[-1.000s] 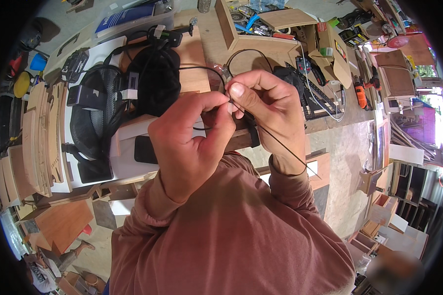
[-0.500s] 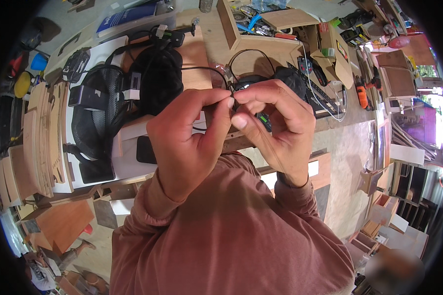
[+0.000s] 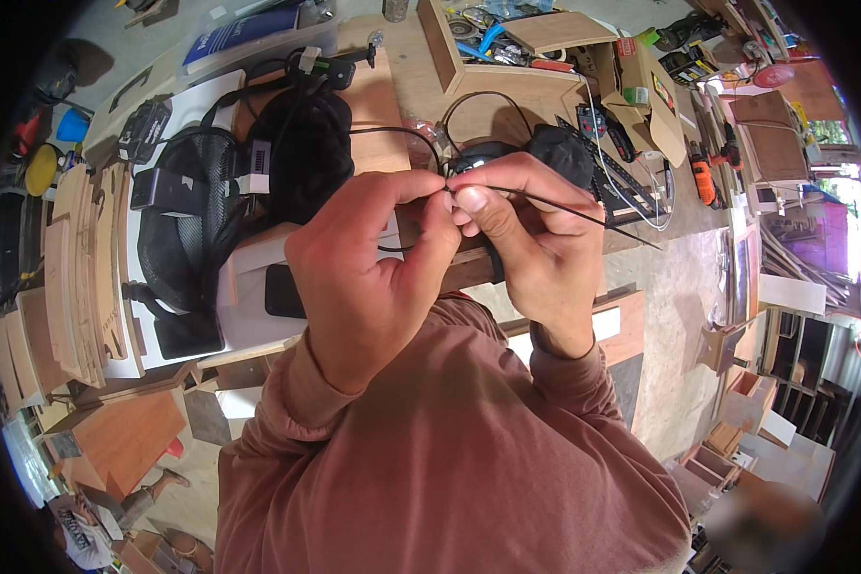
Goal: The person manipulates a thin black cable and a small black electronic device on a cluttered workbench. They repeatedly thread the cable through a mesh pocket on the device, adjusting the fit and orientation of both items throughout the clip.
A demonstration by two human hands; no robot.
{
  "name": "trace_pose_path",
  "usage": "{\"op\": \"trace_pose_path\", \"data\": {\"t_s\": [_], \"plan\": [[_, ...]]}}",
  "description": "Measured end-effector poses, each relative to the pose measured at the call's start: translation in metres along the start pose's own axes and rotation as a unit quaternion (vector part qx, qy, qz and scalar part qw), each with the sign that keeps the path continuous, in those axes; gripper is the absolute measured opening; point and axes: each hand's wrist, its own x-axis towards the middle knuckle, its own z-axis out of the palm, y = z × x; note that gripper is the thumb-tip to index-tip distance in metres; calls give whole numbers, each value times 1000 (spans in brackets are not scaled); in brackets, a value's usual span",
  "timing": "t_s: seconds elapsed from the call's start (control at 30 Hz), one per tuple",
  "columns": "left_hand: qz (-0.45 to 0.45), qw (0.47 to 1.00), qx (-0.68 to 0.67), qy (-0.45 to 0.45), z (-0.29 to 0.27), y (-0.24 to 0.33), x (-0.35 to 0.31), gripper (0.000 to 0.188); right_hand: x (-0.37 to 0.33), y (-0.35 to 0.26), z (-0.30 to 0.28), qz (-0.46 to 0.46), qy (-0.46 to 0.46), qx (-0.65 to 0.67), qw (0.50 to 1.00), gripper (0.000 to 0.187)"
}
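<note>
1. Strip [image 3: 584, 212], thin and black, is held at my fingertips in front of my chest, raised in front of the desk [image 3: 409, 67].
2. Its long axis runs from that pinch out to the right, slanting a little toward the lower edge; it crosses my right hand's fingers, and the free tip points right, past my knuckles.
3. My right hand [image 3: 461, 196] has its grip narrow, thumb and forefinger closed on the strip near its inner end.
4. My left hand [image 3: 446, 187] is pinched just as narrowly at that inner end, fingertips nearly touching the right ones; whether a cable is caught there too, I cannot tell.
5. Black cable [image 3: 392, 130] arches over from the left and bends down to the pinch, so the strip leads away on the other side.
6. Beyond my left hand lies a dark cloth bundle [image 3: 306, 153], with a flat black slab [image 3: 284, 291] nearer me.
7. Beyond my right hand are a black pouch [image 3: 562, 153], a looping white cord [image 3: 598, 143] and an open cardboard box [image 3: 655, 96].
</note>
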Motion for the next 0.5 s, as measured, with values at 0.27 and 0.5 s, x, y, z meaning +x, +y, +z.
{"op": "trace_pose_path", "data": {"t_s": [0.27,0.5], "plan": [[-7,1000,4,0,-3,-3,-2,9,3,1,1,-25,-14,-23,999,7],[-39,998,-49,6,-3,-7,-3,8,3,1,5,-2,-29,-21,999,8]]}}
